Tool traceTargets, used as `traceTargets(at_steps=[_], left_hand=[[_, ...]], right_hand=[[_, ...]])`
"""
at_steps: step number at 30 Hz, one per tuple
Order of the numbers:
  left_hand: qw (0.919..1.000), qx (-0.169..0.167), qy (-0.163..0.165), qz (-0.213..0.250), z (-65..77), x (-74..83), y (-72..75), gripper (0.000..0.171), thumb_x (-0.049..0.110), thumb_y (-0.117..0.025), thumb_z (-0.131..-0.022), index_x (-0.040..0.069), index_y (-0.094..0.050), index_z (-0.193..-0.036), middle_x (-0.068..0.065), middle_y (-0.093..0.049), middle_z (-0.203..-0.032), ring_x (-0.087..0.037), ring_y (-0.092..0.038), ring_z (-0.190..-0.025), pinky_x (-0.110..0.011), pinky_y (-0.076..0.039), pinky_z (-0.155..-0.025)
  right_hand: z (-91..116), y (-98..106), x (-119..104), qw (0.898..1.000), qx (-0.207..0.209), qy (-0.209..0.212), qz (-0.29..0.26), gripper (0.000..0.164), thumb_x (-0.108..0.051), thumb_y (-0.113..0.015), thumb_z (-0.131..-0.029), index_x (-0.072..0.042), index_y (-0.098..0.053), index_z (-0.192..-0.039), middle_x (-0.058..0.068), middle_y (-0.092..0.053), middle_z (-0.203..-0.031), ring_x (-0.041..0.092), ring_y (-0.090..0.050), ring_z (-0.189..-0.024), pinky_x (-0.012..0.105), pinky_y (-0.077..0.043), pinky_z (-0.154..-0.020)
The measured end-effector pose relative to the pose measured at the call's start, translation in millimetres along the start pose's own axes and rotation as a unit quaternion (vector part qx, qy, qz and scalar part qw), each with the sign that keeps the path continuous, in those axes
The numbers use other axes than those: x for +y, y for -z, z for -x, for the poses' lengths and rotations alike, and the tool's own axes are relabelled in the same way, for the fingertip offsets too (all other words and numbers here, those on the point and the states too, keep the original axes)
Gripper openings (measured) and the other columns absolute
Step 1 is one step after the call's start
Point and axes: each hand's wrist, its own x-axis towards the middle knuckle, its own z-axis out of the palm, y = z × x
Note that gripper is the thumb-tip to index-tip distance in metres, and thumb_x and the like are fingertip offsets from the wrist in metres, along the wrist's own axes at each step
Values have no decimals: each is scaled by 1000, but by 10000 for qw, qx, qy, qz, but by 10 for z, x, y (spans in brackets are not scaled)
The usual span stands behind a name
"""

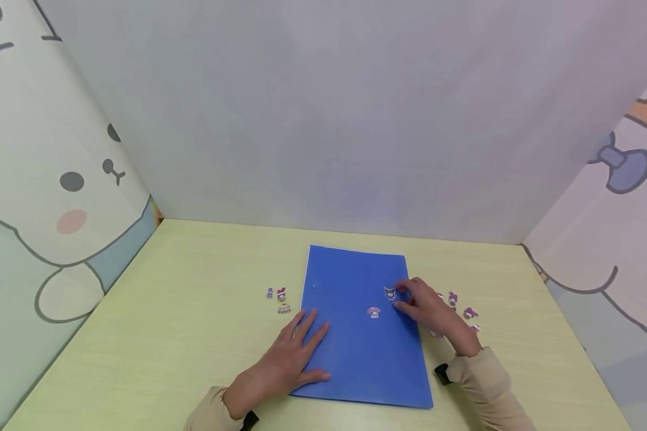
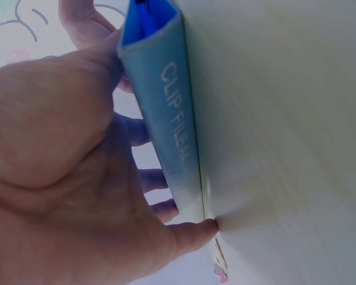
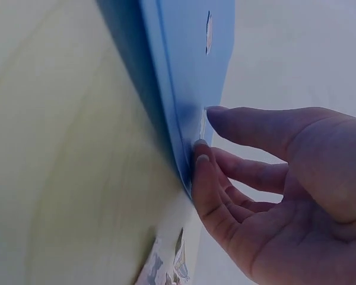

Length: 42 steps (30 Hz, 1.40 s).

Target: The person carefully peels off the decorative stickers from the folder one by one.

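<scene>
A blue clip file (image 1: 356,359) lies flat on the table, its spine lettered "CLIP FILE" in the left wrist view. My left hand (image 1: 286,362) rests with spread fingers on its lower left part, the little finger down at the table beside the spine (image 2: 166,107). Near the file's right edge, my right hand (image 1: 423,302) pinches a dark-eared cartoon sticker (image 1: 390,293) between thumb and fingertips, right at the cover. The right wrist view shows this sticker (image 3: 203,123) edge-on. A pink cartoon sticker (image 1: 374,312) lies on the cover, lower and to the left.
Three small stickers, one of them a pink-topped sticker (image 1: 281,294), lie left of the file. Several more, including a purple sticker (image 1: 453,299), are scattered to its right, partly behind my right hand. A pale curtain (image 1: 334,120) stands behind the table (image 1: 194,299).
</scene>
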Motion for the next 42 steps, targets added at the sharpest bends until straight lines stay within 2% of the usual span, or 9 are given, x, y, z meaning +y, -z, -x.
traceTargets(at_steps=[21,27,33,42], left_hand=[[10000,33,-25,-12,18,-9,-14,81,57,-59,-99,4,-39,-157,-26,-29,-162,-50,-26,-149,-61,-33,-113],[9996,218,-155,-2,18,-45,-69,81,59,-56,-99,3,-41,-156,-28,-30,-161,-51,-27,-147,-62,-34,-112],[9987,394,-307,9,19,-51,-86,81,60,-54,-100,1,-42,-155,-29,-31,-159,-52,-29,-145,-63,-35,-109],[9998,135,-130,-13,18,-12,-3,80,57,-57,-99,3,-41,-156,-27,-30,-161,-50,-28,-147,-61,-34,-112]], right_hand=[[-17,-69,-5,9998,188,-14,-13,26,-1,-69,-96,7,-61,-119,19,-57,-108,19,-58,-81,33,-53,-68],[-25,-55,-9,9996,234,93,107,28,0,-68,-96,9,-61,-122,20,-59,-108,19,-59,-81,34,-54,-69],[-38,-22,-15,9990,308,165,286,22,0,-69,-96,7,-64,-116,17,-61,-104,20,-61,-81,35,-54,-68],[-85,-40,-65,9990,323,-29,305,18,2,-69,-94,7,-65,-111,17,-63,-101,23,-63,-81,37,-56,-67]])
